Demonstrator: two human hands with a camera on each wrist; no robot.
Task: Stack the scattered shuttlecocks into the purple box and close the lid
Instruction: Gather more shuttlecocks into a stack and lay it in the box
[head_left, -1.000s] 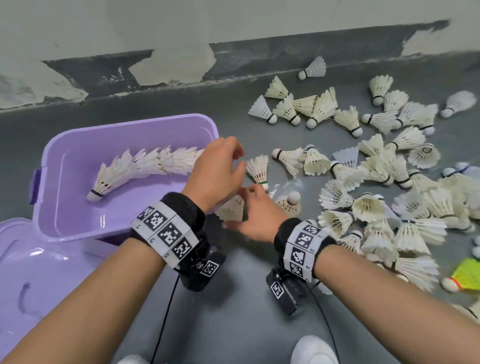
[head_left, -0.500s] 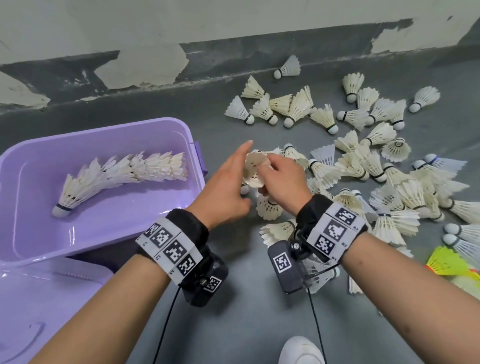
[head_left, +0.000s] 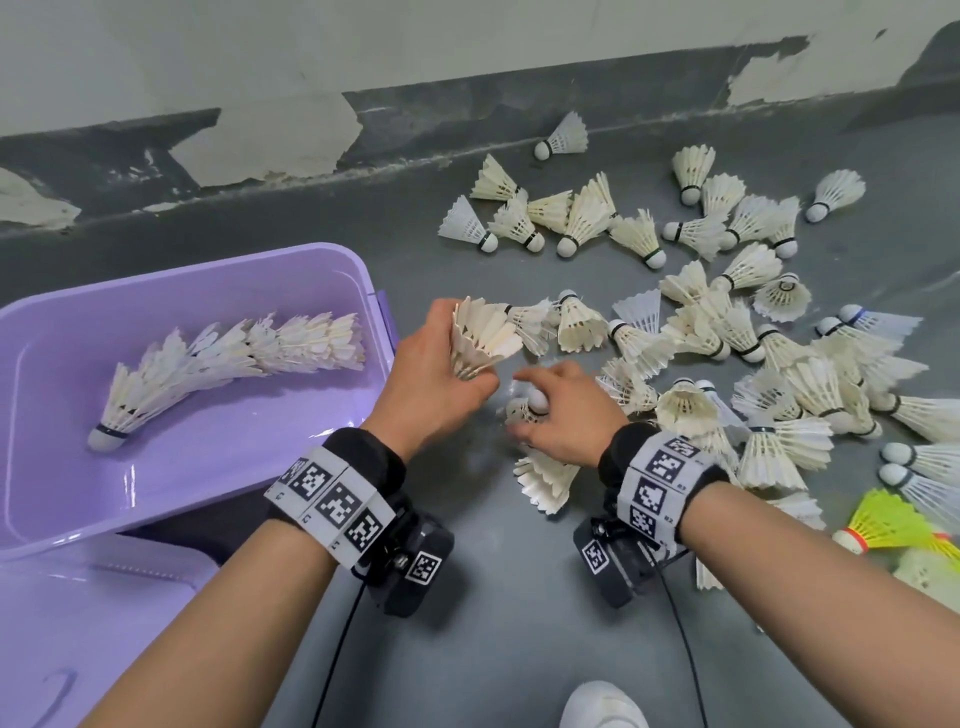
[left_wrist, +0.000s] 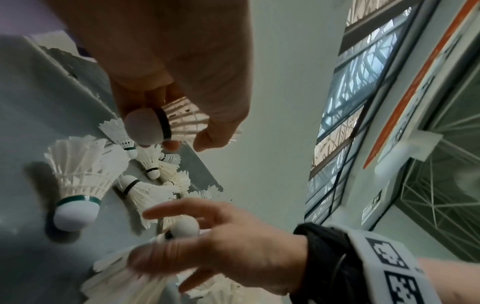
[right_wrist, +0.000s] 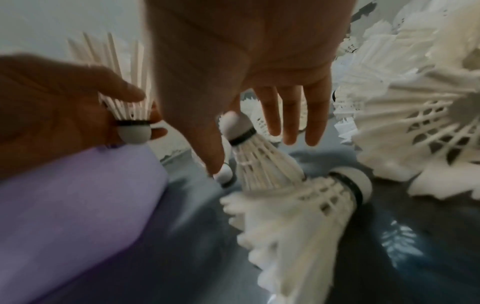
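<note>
The purple box (head_left: 311, 260) stands open at the left, with a long nested row of shuttlecocks (head_left: 228, 364) lying inside. My left hand (head_left: 467, 358) grips a white feather shuttlecock (head_left: 483, 338) just right of the box; in the left wrist view the fingers curl round its cork (left_wrist: 145, 127). Just to its right and lower, my right hand (head_left: 530, 410) reaches down to the floor. Thumb and forefinger pinch the cork of another shuttlecock (right_wrist: 259, 160), which stands cork up. Scattered shuttlecocks (head_left: 727, 322) cover the grey floor to the right.
The purple lid (head_left: 78, 623) lies flat at the bottom left, beside the box. A wall (head_left: 467, 52) with peeling paint runs along the far side. Yellow-green shuttlecocks (head_left: 883, 525) lie at the right edge. A white shoe tip (head_left: 602, 706) shows at the bottom.
My right hand has left the shuttlecock that both hands held and dropped to one on the floor. The left hand keeps its shuttlecock. The view has shifted a little.
</note>
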